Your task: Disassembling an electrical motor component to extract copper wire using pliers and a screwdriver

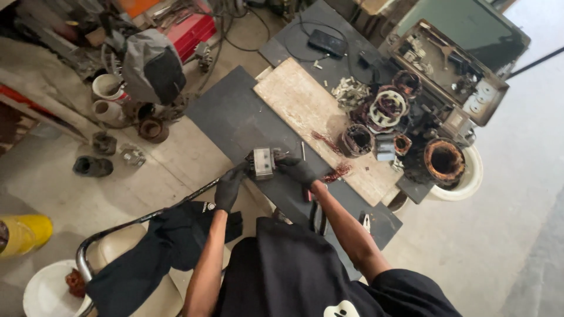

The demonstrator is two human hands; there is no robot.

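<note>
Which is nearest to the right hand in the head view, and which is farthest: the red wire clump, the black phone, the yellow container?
From the right hand:
1. Red wire clump, just beside it on the wooden board.
2. Black phone, far up the dark table.
3. Yellow container, on the floor at the far left edge.

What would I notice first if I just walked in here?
Two black-gloved hands, left hand and right hand, grip a small grey motor part over a dark bench. To the right sits a heap of rusty motor coils, and a yellow can glows at the far left.
</note>
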